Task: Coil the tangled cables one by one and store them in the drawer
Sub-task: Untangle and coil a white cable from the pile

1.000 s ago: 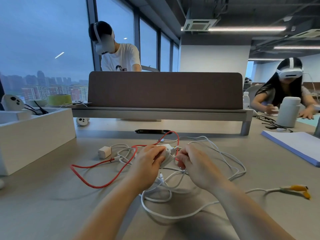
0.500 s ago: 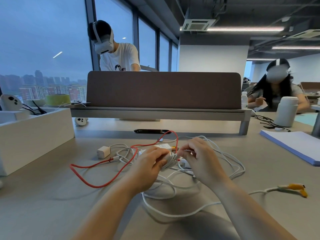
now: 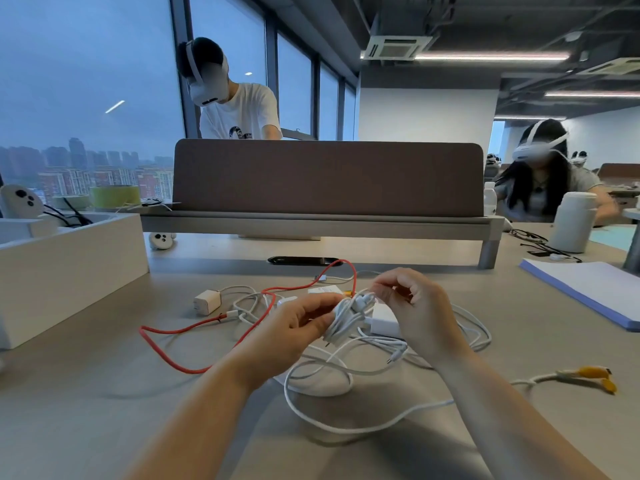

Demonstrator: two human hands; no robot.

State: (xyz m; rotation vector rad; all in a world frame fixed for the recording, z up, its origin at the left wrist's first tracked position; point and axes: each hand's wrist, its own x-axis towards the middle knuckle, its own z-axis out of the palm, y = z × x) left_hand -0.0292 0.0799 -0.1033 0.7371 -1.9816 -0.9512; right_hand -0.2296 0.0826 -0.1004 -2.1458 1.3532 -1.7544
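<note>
at the far left stands a white open box (image 3: 69, 271), which we take to be the drawer, its inside mostly hidden from us. just right of it on the desk (image 3: 104, 410) lie a small white plug (image 3: 207, 302) and a red cable (image 3: 166, 344), which loops loose and crosses the white strands. our left hand (image 3: 294, 327) has its fingers curled round a white cable (image 3: 348, 315), wound into a tight bundle and held above the heap. our right hand (image 3: 415, 313) sits just beside it, thumb and forefinger pinched together on a strand at the top of that bundle. so we judge we are finishing one coil: the tail end wants tucking or wrapping round so the loops do not spring apart. we cannot tell whether this cable is free of the white heap (image 3: 346, 424) below, as strands run close beneath it. the next move calls for securing the end, lifting clear, and carrying the bundle leftward to the box. far right, a cable with yellow plugs (image 3: 592, 374) lies on the desk, well apart from both hands.
</note>
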